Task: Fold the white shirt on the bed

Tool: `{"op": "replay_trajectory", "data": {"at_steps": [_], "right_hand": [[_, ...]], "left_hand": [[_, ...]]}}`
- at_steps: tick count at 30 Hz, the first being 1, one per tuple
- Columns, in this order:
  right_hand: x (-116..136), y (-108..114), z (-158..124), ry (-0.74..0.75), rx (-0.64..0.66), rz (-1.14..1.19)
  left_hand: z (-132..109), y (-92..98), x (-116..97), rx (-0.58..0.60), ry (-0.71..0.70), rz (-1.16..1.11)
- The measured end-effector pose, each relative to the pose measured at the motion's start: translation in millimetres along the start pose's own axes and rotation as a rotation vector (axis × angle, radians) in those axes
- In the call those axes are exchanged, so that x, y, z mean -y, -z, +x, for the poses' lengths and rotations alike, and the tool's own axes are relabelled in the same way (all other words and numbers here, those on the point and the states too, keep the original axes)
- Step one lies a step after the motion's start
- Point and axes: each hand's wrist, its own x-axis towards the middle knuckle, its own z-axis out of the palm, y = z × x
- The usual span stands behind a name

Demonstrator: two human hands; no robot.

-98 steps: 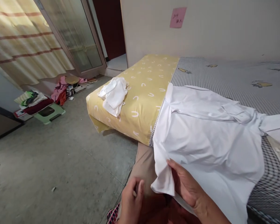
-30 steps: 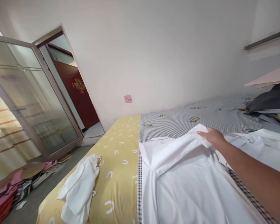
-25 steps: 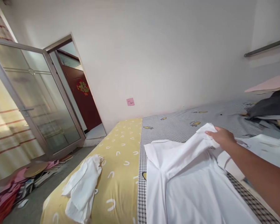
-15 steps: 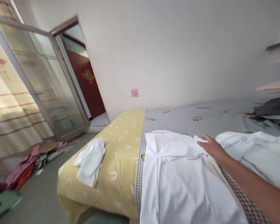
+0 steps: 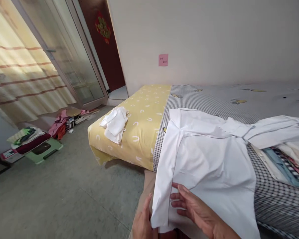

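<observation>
A white long-sleeved shirt (image 5: pixel 204 159) lies spread on the bed, its near end reaching past the bed's front edge. One sleeve runs down its left side towards me; the other stretches right, over a pile of folded clothes (image 5: pixel 281 166). Beside the cuff of the near sleeve is my left hand (image 5: pixel 142 220), its visible fingers extended and the rest cut off by the lower frame edge. My right hand (image 5: pixel 194 209) hovers over or lightly touches the shirt by that sleeve's inner edge, fingers spread and holding nothing.
A crumpled white garment (image 5: pixel 116 124) rests on the yellow sheet (image 5: pixel 144 132) at left. Clothes lie on a green stool (image 5: pixel 43 151) and in a heap (image 5: pixel 61 124) on the floor. Beyond stands a glass-paned door (image 5: pixel 72 49). A pink note (image 5: pixel 163 60) is on the wall.
The view has tilted down and left. My right hand has moved from the shirt's upper right to its left sleeve, and my left hand has come into view. The right sleeve now extends sideways.
</observation>
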Motion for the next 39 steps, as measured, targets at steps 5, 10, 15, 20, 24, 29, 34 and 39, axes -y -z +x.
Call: {"op": "replay_trajectory", "data": {"at_steps": [5, 10, 15, 20, 24, 29, 34, 39], "right_hand": [[-10.2, -35.2, -12.1, 0.008, 0.131, 0.157], [-3.0, -45.5, -22.5, 0.027, 0.054, 0.221], [-5.4, -40.6, -20.4, 0.01, -0.036, 0.135], [-8.7, -39.0, -18.6, -0.004, -0.062, 0.173], [-8.1, -43.6, -23.2, -0.006, 0.012, 0.207], [-19.4, -30.0, -15.8, 0.108, -0.051, 0.049], [-52.6, 7.1, 18.4, 0.279, -0.206, -0.178], [-68.3, 2.9, 24.5, 0.26, -0.199, -0.087]], "left_hand": [[-5.5, -6.2, 4.1, -0.074, -0.039, -0.132], [-9.5, -0.9, -8.7, 0.043, -0.051, -0.132], [-7.8, 2.3, -22.7, 0.145, 0.045, -0.045], [-2.3, -6.8, -25.2, 0.141, -0.099, 0.057], [0.0, -11.4, -25.3, 0.052, -0.151, 0.003], [-6.2, -8.9, -14.8, 0.044, -0.113, 0.0], [-7.0, -5.7, -3.0, 0.083, 0.063, 0.069], [0.6, -0.1, -4.7, 0.187, 0.17, 0.145]]}}
